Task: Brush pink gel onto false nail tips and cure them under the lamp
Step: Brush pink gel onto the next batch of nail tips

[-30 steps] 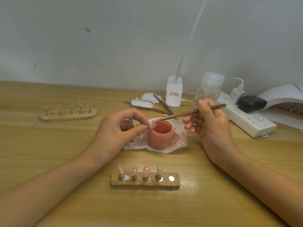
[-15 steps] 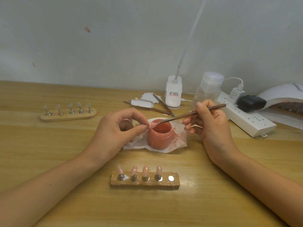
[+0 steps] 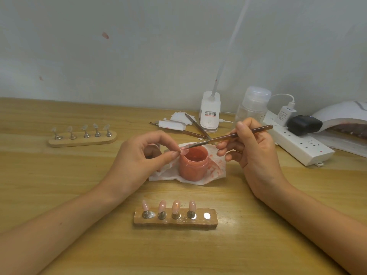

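Since a moment ago the brush has slid left, bristles on the nail tip, I see the left hand pinching that tip over the jar rim, jar on stained tissue, right hand clamped round the brush handle, lamp far right.

left hand pinches nail tip | right hand holds brush, tip touching | above jar

Wood table w/ satin sheen; glossy pink nail tips; metal pegs; stained paper.
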Tool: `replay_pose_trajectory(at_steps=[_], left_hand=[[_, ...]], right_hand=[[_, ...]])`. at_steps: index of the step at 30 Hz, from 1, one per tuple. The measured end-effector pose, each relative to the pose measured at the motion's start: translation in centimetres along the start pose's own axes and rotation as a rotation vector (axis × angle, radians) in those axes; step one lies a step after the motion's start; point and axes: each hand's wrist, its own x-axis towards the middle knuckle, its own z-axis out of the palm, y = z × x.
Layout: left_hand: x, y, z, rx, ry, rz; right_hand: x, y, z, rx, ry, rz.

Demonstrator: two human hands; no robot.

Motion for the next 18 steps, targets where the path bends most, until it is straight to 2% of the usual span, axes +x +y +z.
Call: replay_pose_trajectory(at_steps=[5,9,14,18], left_hand=[[0.02,0.06,-0.02,0.001,0.004,-0.005],[0.07,-0.11,-0.04,0.008,0.002,-0.006],[0.02,-0.09,-0.09,-0.001,0.002,-0.005],[-0.02,-0.09,-0.13,-0.008,-0.001,-0.018]], right_hand=[[0.19,0.2,-0.34,-0.033,0.078,0.025],[0.06,0.02,-0.02,0.001,0.003,-0.008],[0.14,0.2,-0.31,-0.044,0.079,0.025],[0.09,-0.03,0.0,-0.009,0.01,-0.001]])
